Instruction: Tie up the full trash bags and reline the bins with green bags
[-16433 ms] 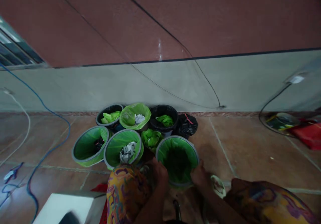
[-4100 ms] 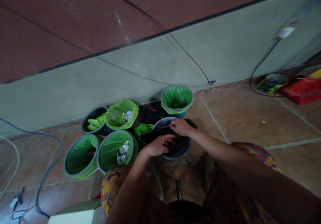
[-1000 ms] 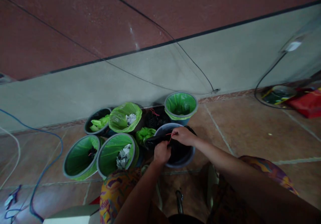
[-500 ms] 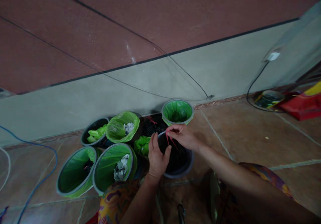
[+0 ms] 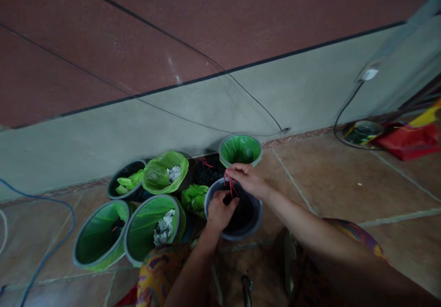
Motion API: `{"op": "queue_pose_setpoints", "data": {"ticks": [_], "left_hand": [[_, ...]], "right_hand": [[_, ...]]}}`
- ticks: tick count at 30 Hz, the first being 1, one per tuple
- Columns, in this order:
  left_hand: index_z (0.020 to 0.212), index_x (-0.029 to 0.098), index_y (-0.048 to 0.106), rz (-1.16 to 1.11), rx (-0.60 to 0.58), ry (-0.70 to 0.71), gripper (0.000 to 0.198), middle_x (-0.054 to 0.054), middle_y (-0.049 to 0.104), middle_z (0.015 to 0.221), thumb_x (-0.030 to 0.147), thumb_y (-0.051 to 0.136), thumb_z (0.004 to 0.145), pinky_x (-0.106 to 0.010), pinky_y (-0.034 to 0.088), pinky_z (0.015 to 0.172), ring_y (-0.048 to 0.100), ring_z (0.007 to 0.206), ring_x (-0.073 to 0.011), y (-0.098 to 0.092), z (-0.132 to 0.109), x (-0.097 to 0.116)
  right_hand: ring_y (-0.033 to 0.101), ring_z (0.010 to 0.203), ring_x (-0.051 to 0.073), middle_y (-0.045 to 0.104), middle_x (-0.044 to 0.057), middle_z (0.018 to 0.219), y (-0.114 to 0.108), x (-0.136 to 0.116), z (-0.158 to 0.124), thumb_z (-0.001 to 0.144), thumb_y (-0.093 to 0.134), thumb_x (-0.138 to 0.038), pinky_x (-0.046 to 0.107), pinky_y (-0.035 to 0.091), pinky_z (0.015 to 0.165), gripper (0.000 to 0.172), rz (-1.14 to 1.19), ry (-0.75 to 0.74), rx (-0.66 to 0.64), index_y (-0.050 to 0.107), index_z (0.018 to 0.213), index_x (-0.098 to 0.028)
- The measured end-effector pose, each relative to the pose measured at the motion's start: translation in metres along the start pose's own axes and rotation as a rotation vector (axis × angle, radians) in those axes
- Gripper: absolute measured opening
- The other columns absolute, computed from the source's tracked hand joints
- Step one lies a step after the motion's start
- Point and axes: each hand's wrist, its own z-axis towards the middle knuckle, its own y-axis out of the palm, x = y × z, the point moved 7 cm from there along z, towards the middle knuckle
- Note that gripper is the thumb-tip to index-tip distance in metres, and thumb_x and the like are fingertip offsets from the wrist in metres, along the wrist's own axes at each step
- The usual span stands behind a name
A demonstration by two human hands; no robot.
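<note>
A grey bin [image 5: 255, 226] stands between my knees with a black trash bag [image 5: 243, 213] inside it. My right hand [image 5: 246, 178] pinches the bag's red drawstring [image 5: 230, 183] between thumb and fingertips, holding it up above the bin's far rim. My left hand [image 5: 220, 213] is at the bin's left side, its fingers and thumb curled around the top of the black bag, just below the string. The fingertips of that hand are partly hidden in the dark plastic.
A green-lined bin [image 5: 240, 148] stands behind by the wall. To the left are several more bins, including one with crumpled paper [image 5: 164, 228]. A tied black bag [image 5: 206, 171] and green bag [image 5: 195, 199] lie between. A blue cable [image 5: 55, 249] crosses the floor; a red dustpan-like object [image 5: 409, 139] lies right.
My left hand has gone from spread fingers beside the bin to curled fingers at the bag's top. My right hand still pinches the red drawstring. The view has shifted slightly.
</note>
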Motion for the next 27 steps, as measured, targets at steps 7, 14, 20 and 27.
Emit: {"op": "queue_pose_setpoints", "data": {"ticks": [7,14,20,27], "left_hand": [[0.131,0.018,0.052,-0.099,0.201,0.062,0.041,-0.012,0.058,0.133,0.029,0.051,0.092,-0.039,0.043,0.108,0.054,0.125,-0.0221,-0.043,0.006,0.013],[0.125,0.018,0.055,-0.292,0.135,0.017,0.033,-0.009,0.067,0.121,0.029,0.040,0.098,-0.031,0.048,0.099,0.064,0.109,-0.0177,-0.014,0.000,0.027],[0.124,0.017,0.060,-0.473,0.062,0.034,0.039,-0.010,0.064,0.130,0.035,0.036,0.099,-0.038,0.038,0.113,0.054,0.127,-0.0212,0.018,0.007,0.023],[0.080,0.018,0.065,-0.658,-0.058,0.048,0.040,-0.006,0.070,0.082,0.049,0.044,0.095,-0.031,0.050,0.082,0.063,0.078,-0.0171,0.037,0.009,0.025]], "right_hand": [[0.049,0.064,0.011,0.057,-0.002,0.065,0.004,-0.004,-0.002,0.076,0.064,-0.061,0.025,0.040,0.065,0.044,-0.039,0.001,-0.026,0.062,0.069,-0.018],[0.053,0.069,0.012,0.061,-0.001,0.072,0.005,-0.002,-0.004,0.073,0.071,-0.058,0.026,0.042,0.069,0.040,0.147,0.042,-0.016,0.064,0.077,-0.018],[0.056,0.078,0.013,0.062,0.000,0.082,0.009,-0.002,-0.008,0.070,0.076,-0.048,0.027,0.046,0.073,0.037,0.219,0.067,-0.078,0.066,0.092,-0.019],[0.055,0.113,0.019,0.062,0.003,0.112,0.001,0.003,-0.002,0.052,0.086,-0.034,0.034,0.045,0.095,0.055,0.206,0.101,0.037,0.059,0.099,-0.024]]}}
